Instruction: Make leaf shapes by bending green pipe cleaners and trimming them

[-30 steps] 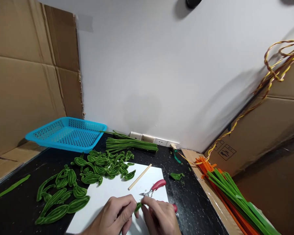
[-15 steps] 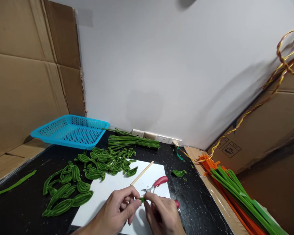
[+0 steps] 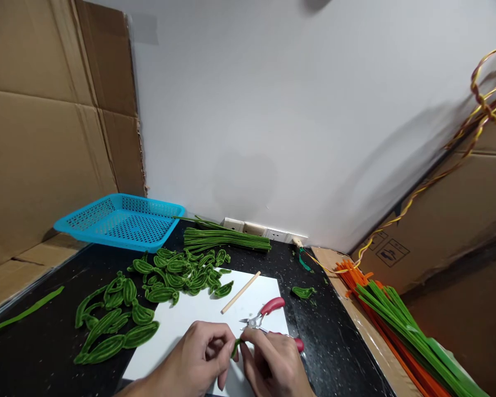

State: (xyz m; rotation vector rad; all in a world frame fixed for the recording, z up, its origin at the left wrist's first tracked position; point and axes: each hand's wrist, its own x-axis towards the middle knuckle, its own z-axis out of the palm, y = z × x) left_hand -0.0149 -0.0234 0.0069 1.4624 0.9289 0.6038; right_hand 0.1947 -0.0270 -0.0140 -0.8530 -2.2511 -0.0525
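Between the fingertips of both hands is a short piece of green pipe cleaner [image 3: 236, 346], mostly covered by the fingers. My left hand [image 3: 202, 355] pinches its left side, while my right hand [image 3: 273, 358] pinches the other end. Both are just above a white sheet [image 3: 182, 317]. Red-handled cutting pliers [image 3: 273, 305] lie with jaws apart right behind my right hand. A thin wooden stick [image 3: 240, 293] rests on the sheet beyond the fingers. Many leaf shapes of green pipe cleaner [image 3: 176, 275] are heaped at the sheet's back left, spreading onto the black tabletop.
A blue plastic basket [image 3: 124, 223] stands at the back left beside cardboard. By the wall sockets lies a bundle of green pipe cleaners [image 3: 227, 241]. One leaf [image 3: 303, 292] sits right of the sheet. Green and orange pipe cleaners [image 3: 400, 317] and a twisted yellow-brown cord [image 3: 421, 190] are at right.
My fingers have shifted slightly, and the green piece between them now slants downward at the left hand's fingertips. The view has moved a little; the other things stay in place.
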